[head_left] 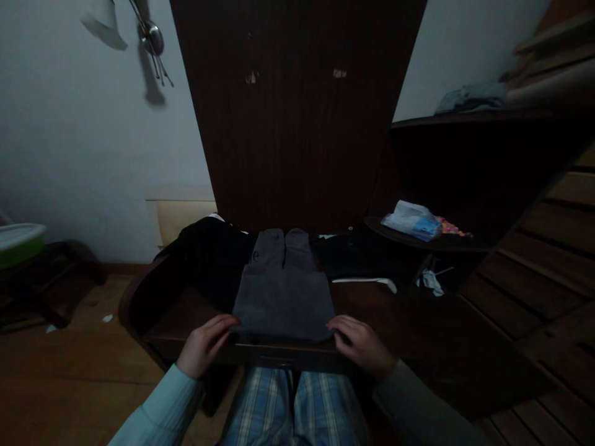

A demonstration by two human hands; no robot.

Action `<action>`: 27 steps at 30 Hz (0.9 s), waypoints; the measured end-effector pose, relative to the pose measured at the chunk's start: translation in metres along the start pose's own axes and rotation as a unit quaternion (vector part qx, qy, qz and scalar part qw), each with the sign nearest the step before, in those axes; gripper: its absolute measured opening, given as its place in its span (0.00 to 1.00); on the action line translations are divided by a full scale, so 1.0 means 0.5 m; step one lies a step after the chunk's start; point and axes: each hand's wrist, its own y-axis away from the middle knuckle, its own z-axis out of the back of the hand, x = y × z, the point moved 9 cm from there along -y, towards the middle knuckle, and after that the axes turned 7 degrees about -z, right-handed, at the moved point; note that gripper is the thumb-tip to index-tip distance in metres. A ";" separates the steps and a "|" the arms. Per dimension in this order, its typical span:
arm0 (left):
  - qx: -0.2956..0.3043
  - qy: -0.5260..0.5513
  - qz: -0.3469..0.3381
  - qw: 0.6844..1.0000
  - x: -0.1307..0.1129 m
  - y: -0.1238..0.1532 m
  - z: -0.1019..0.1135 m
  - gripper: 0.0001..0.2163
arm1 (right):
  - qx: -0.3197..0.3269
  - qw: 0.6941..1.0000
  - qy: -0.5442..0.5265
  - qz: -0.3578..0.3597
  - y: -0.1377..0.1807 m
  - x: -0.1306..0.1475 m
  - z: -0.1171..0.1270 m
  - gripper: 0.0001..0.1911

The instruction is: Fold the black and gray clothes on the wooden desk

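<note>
A dark grey garment point(284, 303) lies flat on the dark wooden table, its wide part toward me. Two narrow parts, legs or sleeves, point away from me, and the left one carries a dark letter. My left hand point(209, 339) pinches the near left corner of the cloth. At the near right corner, the fingers of my right hand point(359, 342) are closed on the edge. Black clothing point(211, 263) is heaped to the left of the garment. More dark cloth point(357, 255) lies to its right, beside a white strip point(365, 282).
The table point(155, 325) has a raised, curved left end. A shelf on the right holds a plastic-wrapped packet point(413, 220). Folded cloth point(474, 97) rests on the shelf above. A green and white basin point(21, 243) stands at far left. A tall dark wooden panel point(302, 136) rises behind.
</note>
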 end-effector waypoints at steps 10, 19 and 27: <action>-0.043 0.028 -0.027 0.998 -0.094 -0.014 0.060 0.11 | -0.125 0.992 -0.015 -0.011 -0.001 0.007 0.136 0.10; 0.128 0.142 0.006 0.982 -0.078 -0.031 -0.035 0.15 | 0.079 0.989 -0.048 -0.115 0.074 -0.045 0.050 0.08; 0.095 0.030 0.074 0.992 0.048 -0.178 -0.041 0.14 | 0.075 0.980 -0.131 -0.132 -0.085 -0.040 0.062 0.07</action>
